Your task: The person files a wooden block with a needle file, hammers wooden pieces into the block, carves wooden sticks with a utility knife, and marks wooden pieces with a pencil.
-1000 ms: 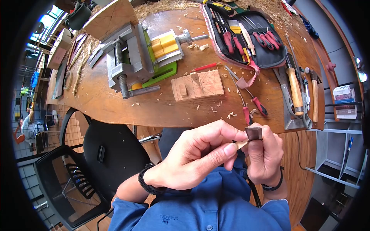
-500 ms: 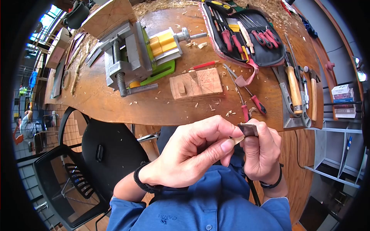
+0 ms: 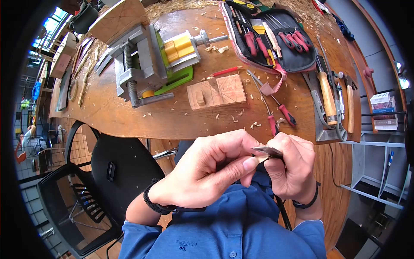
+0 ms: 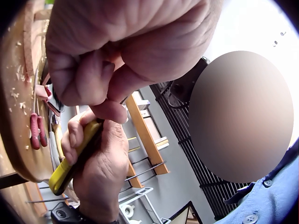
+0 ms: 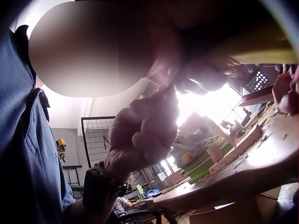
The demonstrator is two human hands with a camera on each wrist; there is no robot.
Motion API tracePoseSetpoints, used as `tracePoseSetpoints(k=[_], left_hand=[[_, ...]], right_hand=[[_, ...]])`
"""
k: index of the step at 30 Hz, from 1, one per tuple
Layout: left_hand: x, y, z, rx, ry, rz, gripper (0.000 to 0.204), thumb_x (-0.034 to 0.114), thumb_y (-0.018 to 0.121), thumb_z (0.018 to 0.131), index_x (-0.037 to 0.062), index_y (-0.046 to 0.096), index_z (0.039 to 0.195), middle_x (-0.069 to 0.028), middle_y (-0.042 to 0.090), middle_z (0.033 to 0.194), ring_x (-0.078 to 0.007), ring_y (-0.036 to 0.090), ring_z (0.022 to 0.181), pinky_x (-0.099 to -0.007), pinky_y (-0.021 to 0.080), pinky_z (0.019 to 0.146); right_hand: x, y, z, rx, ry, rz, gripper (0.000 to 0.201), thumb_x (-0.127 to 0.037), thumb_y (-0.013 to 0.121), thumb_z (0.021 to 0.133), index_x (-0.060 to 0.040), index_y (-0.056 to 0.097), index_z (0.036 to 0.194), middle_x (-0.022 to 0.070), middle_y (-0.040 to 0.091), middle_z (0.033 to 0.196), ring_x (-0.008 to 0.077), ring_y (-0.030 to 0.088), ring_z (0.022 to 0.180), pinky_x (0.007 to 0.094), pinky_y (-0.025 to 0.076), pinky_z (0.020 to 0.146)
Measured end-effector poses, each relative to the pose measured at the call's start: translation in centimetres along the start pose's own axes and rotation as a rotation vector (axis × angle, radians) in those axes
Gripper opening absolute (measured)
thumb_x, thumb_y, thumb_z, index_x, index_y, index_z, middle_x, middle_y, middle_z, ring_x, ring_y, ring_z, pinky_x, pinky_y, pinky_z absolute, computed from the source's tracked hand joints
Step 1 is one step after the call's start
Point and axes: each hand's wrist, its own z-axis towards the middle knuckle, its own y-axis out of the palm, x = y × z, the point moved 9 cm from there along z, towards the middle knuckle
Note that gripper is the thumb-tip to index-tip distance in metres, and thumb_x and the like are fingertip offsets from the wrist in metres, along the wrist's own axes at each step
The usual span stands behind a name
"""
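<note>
Risk, by judgement: the flat dark metal blade point(image 3: 269, 151) could skid off the small pale wooden piece point(image 3: 262, 159) into your left hand point(image 3: 207, 170), its pinch being so near. The piece sits between your hands. Pose: hands converge; left thumb and fingers close on the piece, while your right hand point(image 3: 295, 166) curls round the yellow-and-black handle point(image 4: 70, 169).

Head view: bright, mostly sharp; fisheye bowing of worktop point(image 3: 159, 125), black vignette at edges; window point(image 3: 52, 20) far left overexposed. Left wrist view: right side blown out white, oval area blurred. Right wrist view: backlit, hazy; left hand point(image 5: 142, 135) soft, glare on worktop right.
</note>
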Motion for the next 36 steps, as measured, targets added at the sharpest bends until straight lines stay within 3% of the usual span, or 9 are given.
tracePoseSetpoints(k=[8, 10, 12, 15, 16, 21, 36], left_hand=[[-0.7, 0.7, 0.1, 0.012, 0.049, -0.061, 0.021, 0.007, 0.061, 0.113, -0.0022, 0.065, 0.131, -0.0049, 0.072, 0.094, -0.0087, 0.065, 0.082, -0.0243, 0.050, 0.072], [-0.7, 0.3, 0.3, 0.121, 0.037, -0.140, 0.025, 0.010, 0.062, 0.113, 0.0004, 0.063, 0.136, -0.0023, 0.072, 0.094, -0.0062, 0.065, 0.083, -0.0210, 0.047, 0.069], [-0.7, -0.2, 0.4, 0.149, 0.051, -0.111, 0.027, 0.013, 0.062, 0.114, 0.0017, 0.062, 0.139, -0.0012, 0.072, 0.093, -0.0038, 0.063, 0.081, -0.0184, 0.043, 0.066], [-0.2, -0.7, 0.3, 0.195, 0.071, -0.075, 0.029, 0.014, 0.062, 0.115, 0.0022, 0.061, 0.141, -0.0020, 0.071, 0.092, -0.0026, 0.060, 0.079, -0.0183, 0.040, 0.064], [-0.2, -0.6, 0.3, 0.193, 0.069, -0.076, 0.029, 0.014, 0.062, 0.115, 0.0022, 0.061, 0.141, -0.0020, 0.071, 0.092, -0.0026, 0.060, 0.079, -0.0183, 0.040, 0.064], [0.1, 0.1, 0.3, 0.138, 0.087, -0.046, 0.029, 0.011, 0.060, 0.115, 0.0016, 0.059, 0.142, -0.0040, 0.071, 0.092, -0.0032, 0.060, 0.079, -0.0188, 0.040, 0.066], [-0.2, 0.2, 0.2, 0.098, 0.052, -0.196, 0.024, 0.009, 0.064, 0.112, -0.0004, 0.065, 0.135, -0.0076, 0.074, 0.094, -0.0058, 0.065, 0.079, -0.0204, 0.044, 0.065]], right_hand=[[0.7, -0.3, 0.1, 0.016, 0.043, 0.141, 0.022, -0.019, 0.080, 0.098, -0.0050, 0.066, 0.089, 0.0078, 0.060, 0.071, 0.0289, 0.058, 0.053, 0.0395, 0.041, 0.051], [-0.3, -1.2, 0.0, 0.072, -0.079, -0.090, 0.024, -0.022, 0.081, 0.098, -0.0051, 0.065, 0.089, 0.0078, 0.062, 0.072, 0.0283, 0.057, 0.053, 0.0385, 0.041, 0.051], [-0.6, -1.7, -0.3, 0.099, -0.115, -0.083, 0.024, -0.021, 0.080, 0.099, -0.0048, 0.064, 0.090, 0.0084, 0.061, 0.072, 0.0265, 0.056, 0.053, 0.0371, 0.042, 0.052], [1.4, -3.2, -1.0, 0.241, 0.132, 0.071, 0.018, -0.015, 0.072, 0.104, 0.0006, 0.065, 0.098, 0.0105, 0.061, 0.075, 0.0266, 0.059, 0.058, 0.0386, 0.047, 0.056], [2.0, -3.2, -1.1, 0.190, 0.202, 0.096, 0.019, -0.015, 0.070, 0.106, 0.0029, 0.065, 0.101, 0.0116, 0.063, 0.078, 0.0287, 0.061, 0.062, 0.0386, 0.049, 0.059], [1.6, -1.6, 0.0, 0.085, 0.216, 0.179, 0.018, -0.014, 0.063, 0.110, 0.0031, 0.067, 0.106, 0.0149, 0.065, 0.080, 0.0351, 0.065, 0.066, 0.0425, 0.050, 0.064], [1.0, -0.7, 0.5, 0.040, 0.221, 0.199, 0.012, -0.008, 0.064, 0.108, 0.0033, 0.067, 0.108, 0.0156, 0.065, 0.079, 0.0368, 0.066, 0.066, 0.0431, 0.050, 0.062]])
